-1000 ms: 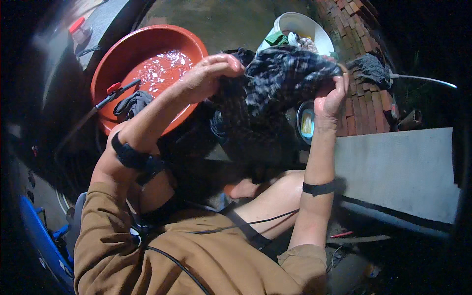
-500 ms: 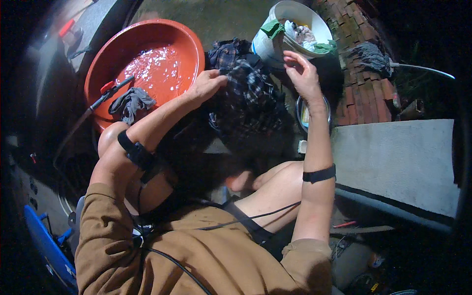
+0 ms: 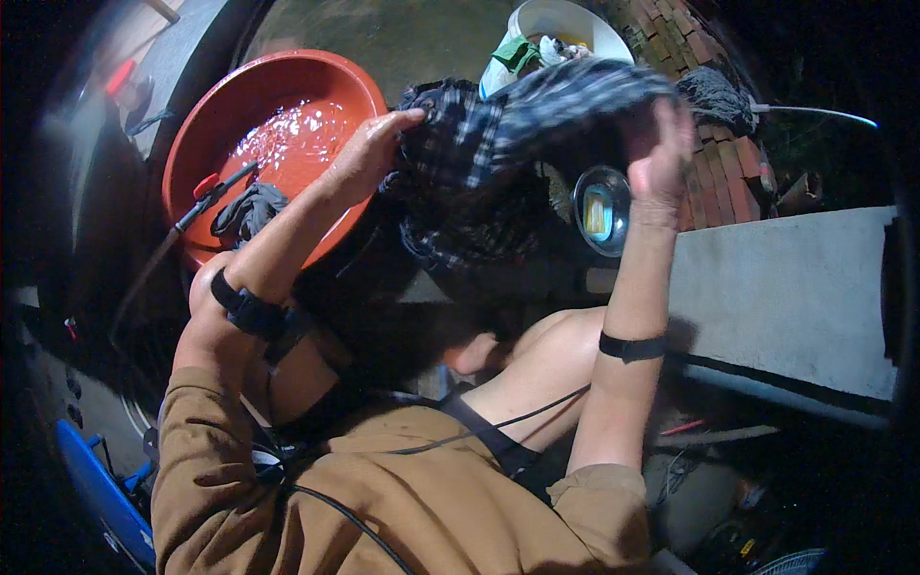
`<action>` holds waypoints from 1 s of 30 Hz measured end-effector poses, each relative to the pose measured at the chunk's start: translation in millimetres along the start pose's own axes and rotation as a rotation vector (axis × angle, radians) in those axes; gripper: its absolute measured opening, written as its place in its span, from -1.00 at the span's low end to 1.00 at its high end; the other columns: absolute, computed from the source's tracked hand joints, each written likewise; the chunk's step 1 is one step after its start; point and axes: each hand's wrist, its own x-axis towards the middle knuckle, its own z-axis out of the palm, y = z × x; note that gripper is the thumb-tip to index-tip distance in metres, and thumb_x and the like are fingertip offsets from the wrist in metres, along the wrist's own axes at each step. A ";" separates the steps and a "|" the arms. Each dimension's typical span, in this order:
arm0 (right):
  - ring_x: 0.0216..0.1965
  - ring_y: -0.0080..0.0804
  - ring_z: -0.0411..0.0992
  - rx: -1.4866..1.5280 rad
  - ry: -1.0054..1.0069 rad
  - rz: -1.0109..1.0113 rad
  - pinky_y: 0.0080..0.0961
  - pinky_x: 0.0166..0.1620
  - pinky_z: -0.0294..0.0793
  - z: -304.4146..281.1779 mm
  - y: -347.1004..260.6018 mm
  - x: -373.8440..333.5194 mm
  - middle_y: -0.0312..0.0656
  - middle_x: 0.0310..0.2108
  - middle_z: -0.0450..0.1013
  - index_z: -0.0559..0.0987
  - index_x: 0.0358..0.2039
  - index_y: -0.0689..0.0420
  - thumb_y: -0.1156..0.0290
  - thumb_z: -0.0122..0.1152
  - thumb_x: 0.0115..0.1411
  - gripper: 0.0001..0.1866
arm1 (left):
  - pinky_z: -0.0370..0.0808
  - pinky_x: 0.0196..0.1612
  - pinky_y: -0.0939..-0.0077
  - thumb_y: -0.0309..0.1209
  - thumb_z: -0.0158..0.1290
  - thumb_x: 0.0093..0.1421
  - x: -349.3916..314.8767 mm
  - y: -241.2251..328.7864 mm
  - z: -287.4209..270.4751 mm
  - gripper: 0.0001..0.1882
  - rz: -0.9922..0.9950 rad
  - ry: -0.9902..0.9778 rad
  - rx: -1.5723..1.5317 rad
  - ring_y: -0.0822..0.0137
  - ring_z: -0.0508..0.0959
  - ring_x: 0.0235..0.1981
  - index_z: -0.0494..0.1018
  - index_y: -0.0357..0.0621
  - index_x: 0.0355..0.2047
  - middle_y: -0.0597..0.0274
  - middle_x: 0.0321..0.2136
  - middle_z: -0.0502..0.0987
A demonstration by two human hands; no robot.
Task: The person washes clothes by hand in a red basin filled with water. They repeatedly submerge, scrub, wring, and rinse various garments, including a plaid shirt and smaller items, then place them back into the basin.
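Observation:
A dark blue-and-white plaid garment (image 3: 470, 134) is stretched between my hands, with its right part raised and blurred by motion. My left hand (image 3: 369, 153) pinches its left end beside the red-orange basin's rim. At the other end, my right hand (image 3: 659, 158) is smeared, but its fingers appear closed on the raised cloth. Below it the rest of the cloth hangs in a dark bunch. The red-orange basin (image 3: 177, 144) holds shallow, shining water. A grey cloth (image 3: 251, 213) and a hose (image 3: 206, 196) with a red part lie over its near left side.
Behind the garment stands a white bucket (image 3: 513, 24) with cloths in it. A metal bowl (image 3: 621, 240) holding a yellowish bar sits left of my right forearm. To the right are a grey mop head (image 3: 714, 96), bricks (image 3: 724, 182) and a pale slab (image 3: 786, 287).
My right hand has moved right and taken up one end of the plaid garment, spreading it out. My left hand has shifted slightly up and left. The metal bowl shows more fully now.

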 end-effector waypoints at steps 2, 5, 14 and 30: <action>-0.14 -0.28 0.46 0.182 0.185 -0.033 -0.27 -0.06 0.47 12.8 -21.0 5.0 -0.22 -0.18 0.51 0.55 -0.17 0.10 0.24 0.12 0.21 -0.74 | 0.43 -0.09 0.37 -0.16 0.00 0.22 -3.7 6.8 0.5 -0.65 0.063 -0.172 -0.213 0.40 0.50 -0.21 0.49 -0.18 -0.17 0.26 -0.29 0.56; -0.10 -0.19 0.45 0.257 0.223 -0.068 -0.17 -0.05 0.44 14.3 -39.4 1.7 -0.20 -0.13 0.52 0.58 -0.17 0.10 0.00 0.09 0.16 -0.56 | 0.45 -0.19 0.46 -0.31 -0.02 0.23 -9.2 4.3 2.2 -0.80 0.008 0.010 -0.274 0.41 0.51 -0.35 0.52 -0.16 -0.30 0.22 -0.32 0.56; -0.38 -0.60 0.43 -1.205 -0.523 0.446 -0.61 -0.26 0.44 -15.1 39.3 -19.3 -0.33 -0.40 0.54 0.62 -0.22 0.19 0.23 0.26 0.17 -0.71 | 0.54 -0.23 0.21 -0.04 0.23 -0.11 -23.4 -21.8 -2.5 -0.60 -0.018 -0.401 1.619 0.09 0.60 -0.30 0.61 -0.04 -0.34 0.09 -0.42 0.61; -0.35 -0.49 0.47 -1.216 -0.427 0.366 -0.47 -0.21 0.46 -20.4 120.1 -10.9 -0.18 -0.40 0.55 0.60 -0.27 0.19 0.40 0.30 -0.05 -0.71 | 0.51 -0.18 0.12 -0.40 0.13 -0.08 -10.3 -49.7 6.1 -0.65 0.160 -0.323 1.352 -0.07 0.57 -0.23 0.47 -0.11 -0.20 -0.11 -0.31 0.55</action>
